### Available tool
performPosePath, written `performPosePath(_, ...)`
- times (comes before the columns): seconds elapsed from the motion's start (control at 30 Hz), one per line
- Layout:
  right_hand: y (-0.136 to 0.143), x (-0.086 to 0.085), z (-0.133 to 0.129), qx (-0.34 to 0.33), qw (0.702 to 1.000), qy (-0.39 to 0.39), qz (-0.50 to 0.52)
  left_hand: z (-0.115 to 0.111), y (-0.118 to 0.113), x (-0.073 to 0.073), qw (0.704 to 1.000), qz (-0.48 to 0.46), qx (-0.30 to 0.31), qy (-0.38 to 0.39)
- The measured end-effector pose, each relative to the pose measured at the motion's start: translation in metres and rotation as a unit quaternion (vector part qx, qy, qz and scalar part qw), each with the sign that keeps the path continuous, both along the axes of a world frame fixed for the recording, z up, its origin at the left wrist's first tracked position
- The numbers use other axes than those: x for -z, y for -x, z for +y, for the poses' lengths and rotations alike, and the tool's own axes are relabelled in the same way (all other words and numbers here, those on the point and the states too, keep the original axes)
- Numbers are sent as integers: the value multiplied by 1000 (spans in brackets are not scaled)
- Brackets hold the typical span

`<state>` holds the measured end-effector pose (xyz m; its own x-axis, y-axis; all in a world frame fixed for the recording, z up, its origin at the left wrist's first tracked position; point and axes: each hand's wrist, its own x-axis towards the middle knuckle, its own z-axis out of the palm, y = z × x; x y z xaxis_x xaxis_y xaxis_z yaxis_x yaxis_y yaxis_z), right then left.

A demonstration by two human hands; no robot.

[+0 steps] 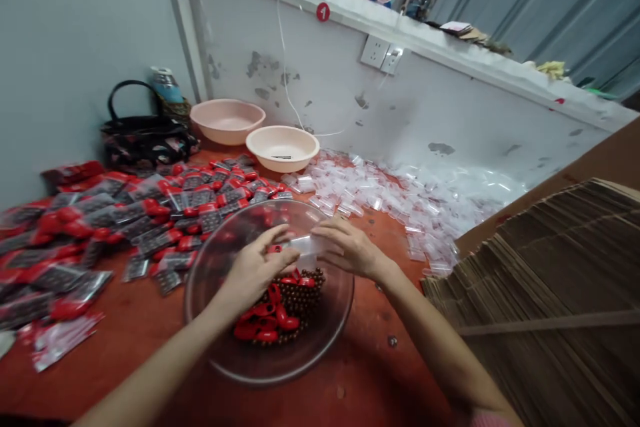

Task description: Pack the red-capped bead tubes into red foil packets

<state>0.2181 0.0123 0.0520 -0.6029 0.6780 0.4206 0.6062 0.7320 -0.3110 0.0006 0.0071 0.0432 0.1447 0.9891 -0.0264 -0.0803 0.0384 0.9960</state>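
Observation:
My left hand (257, 268) is closed above a clear round bowl (327, 353). A red plastic piece (274, 249) shows between its thumb and fingers. Pinched in my right hand (350, 248) is a clear plastic container (306, 247), whose near end reaches the left fingertips. Whether the two parts touch is hard to make out. Down in the bowl lie many small brown beads (309, 297) and several red plastic pieces (260, 323).
Filled red-and-clear packs (155, 213) spread across the left side. Clear empty containers (370, 187) are heaped along the wall. Pink (227, 117) and cream (283, 147) basins stand behind, beside a black handbag (145, 137). Stacked cardboard (550, 307) borders the right.

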Motion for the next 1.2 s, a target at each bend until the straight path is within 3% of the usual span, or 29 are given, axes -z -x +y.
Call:
performPosePath(0.1,23,-4,-11,-35,999,-18,2,-2,-3,11,994,-67,65,49)
performPosePath(0.27,23,1,-8,-20,999,-16,25,-3,32,25,996,-66,-11,67)
performPosePath(0.37,26,2,-5,-10,999,-22,22,7,47,28,998,5,-62,-7)
performPosePath(0.47,40,1,-5,-4,999,-34,11,11,48,28,987,73,-94,-105)
performPosePath(0.53,51,2,-8,-6,999,-23,24,5,44,28,995,33,-41,-82)
performPosePath(0.6,63,5,-11,-22,997,32,72,-4,40,27,997,-64,33,0)
performPosePath(0.67,74,8,-16,-44,977,122,169,-13,40,26,981,-169,65,72)
performPosePath(0.77,87,13,-22,-73,907,256,327,-22,43,26,949,-280,71,123)
performPosePath(0.83,95,15,-25,-76,866,307,387,-25,44,25,935,-316,78,139)
performPosePath(0.9,101,16,-27,-69,848,324,414,-26,43,25,933,-324,79,139)
performPosePath(1.0,103,17,-26,-54,858,316,402,-27,45,25,963,-249,63,87)
performPosePath(1.07,97,18,-22,-25,898,287,332,-27,53,26,994,-105,24,-19)
performPosePath(1.1,91,19,-18,-3,928,261,266,-27,59,27,996,-14,-9,-93)
performPosePath(1.17,78,22,-10,50,977,194,72,-28,72,33,955,157,-86,-238)
performPosePath(1.2,72,23,-6,71,984,161,-37,-29,78,38,924,219,-120,-289)
